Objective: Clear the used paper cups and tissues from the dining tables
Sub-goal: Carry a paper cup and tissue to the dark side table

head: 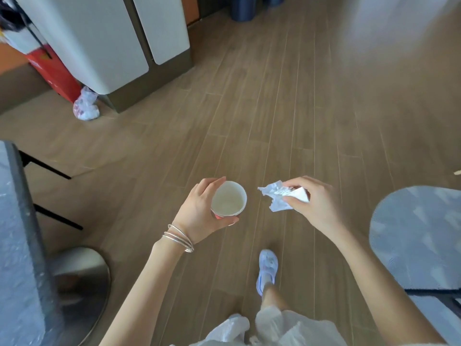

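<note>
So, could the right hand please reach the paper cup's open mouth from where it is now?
Probably yes: the paper cup, held by the left hand, is close beside the right hand, mouth uncovered, nothing between them. But the right hand grips a crumpled tissue, so it could hardly grasp the cup.

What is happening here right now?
A person stands on a wooden floor between two tables. The left hand holds a paper cup, open side up. The right hand pinches a crumpled tissue. Both are held above the floor, not yet thrown away.
</note>
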{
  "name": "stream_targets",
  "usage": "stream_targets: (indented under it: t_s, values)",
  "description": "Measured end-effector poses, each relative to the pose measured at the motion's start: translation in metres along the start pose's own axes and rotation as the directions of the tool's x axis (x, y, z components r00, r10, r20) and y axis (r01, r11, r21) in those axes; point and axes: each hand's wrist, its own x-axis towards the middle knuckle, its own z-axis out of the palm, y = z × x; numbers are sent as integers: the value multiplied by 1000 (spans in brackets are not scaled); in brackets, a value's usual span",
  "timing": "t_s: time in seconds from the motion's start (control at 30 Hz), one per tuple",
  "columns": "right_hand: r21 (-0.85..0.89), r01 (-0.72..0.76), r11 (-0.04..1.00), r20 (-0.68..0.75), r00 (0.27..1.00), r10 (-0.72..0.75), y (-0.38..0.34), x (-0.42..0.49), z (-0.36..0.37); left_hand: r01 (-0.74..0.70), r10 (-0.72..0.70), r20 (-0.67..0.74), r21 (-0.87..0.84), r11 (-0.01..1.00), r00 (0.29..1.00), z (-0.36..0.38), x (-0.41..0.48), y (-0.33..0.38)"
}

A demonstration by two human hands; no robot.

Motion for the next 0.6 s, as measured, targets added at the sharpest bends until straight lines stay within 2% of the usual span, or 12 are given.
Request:
stream_targets:
  t_s: [0.23, 0.6]
  values:
    - [45, -10, 999, 24, 1000, 9, 53, 144, -15, 40, -40, -36, -18, 999, 999, 33, 146, -31]
    - [11, 4, 1000, 47, 999, -4, 112, 365, -43, 46, -48, -105, -21, 999, 993, 51, 358, -54]
